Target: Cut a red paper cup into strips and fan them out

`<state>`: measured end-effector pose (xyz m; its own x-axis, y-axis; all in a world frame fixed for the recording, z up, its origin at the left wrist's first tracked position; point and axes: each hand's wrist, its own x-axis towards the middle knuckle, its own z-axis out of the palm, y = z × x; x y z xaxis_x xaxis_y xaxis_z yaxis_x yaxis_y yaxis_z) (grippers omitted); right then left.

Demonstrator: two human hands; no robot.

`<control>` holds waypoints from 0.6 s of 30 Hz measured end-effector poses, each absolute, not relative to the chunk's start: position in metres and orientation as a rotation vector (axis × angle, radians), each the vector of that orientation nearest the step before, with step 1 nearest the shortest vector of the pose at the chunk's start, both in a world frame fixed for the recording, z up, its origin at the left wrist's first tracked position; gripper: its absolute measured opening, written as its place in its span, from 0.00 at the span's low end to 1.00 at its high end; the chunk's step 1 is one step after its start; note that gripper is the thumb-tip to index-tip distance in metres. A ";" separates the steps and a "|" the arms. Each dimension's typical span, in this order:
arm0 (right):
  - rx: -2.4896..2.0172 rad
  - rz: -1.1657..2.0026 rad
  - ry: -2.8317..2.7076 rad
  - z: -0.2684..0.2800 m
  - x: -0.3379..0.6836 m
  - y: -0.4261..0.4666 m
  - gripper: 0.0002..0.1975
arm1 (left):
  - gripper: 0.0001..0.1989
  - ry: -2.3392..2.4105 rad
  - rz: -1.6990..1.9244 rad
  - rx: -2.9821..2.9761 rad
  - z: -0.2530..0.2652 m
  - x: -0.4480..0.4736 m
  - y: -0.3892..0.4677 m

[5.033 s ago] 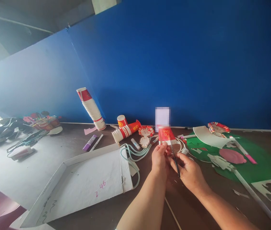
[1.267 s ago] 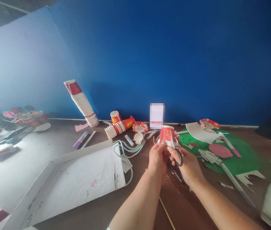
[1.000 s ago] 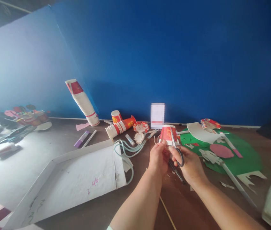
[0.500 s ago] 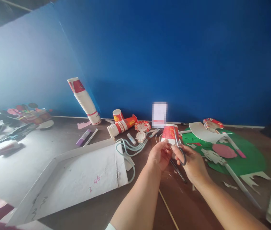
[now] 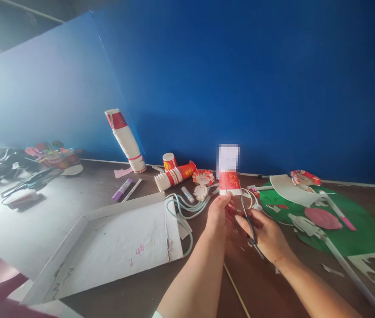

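Pinching cup (image 5: pixel 229 183) upside down with left hand (image 5: pixel 218 213) over table (image 5: pixel 86 190), right of middle and toward far edge; thumb and fingers together on white rim, probably low for a steady hold with red wall left exposed. Holding scissors (image 5: pixel 251 230) in right hand (image 5: pixel 269 234), fingers curled round handles, points toward far edge by cup's right side, likely for a straight line along wall. Cannot tell blade gap or any bite. Just left of left hand, cords (image 5: pixel 195 210), then box (image 5: pixel 114 238), limiting room there. Near far edge, stack (image 5: pixel 128 143) and cutout (image 5: pixel 202 183). Toward right edge, green sheet (image 5: pixel 362 227) under white paper (image 5: pixel 288 191). Toward near edge, stick (image 5: pixel 236 289).
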<state>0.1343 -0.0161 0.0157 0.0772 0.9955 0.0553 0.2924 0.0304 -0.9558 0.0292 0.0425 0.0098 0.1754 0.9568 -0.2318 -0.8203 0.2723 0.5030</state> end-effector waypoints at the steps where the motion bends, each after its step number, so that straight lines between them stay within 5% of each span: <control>1: -1.426 0.925 -1.408 0.014 0.134 -0.016 0.15 | 0.16 0.562 1.278 0.281 0.009 0.029 0.043; 18: -1.552 0.664 -1.618 -0.005 0.144 -0.013 0.15 | 0.18 0.552 1.238 0.357 0.006 0.034 0.040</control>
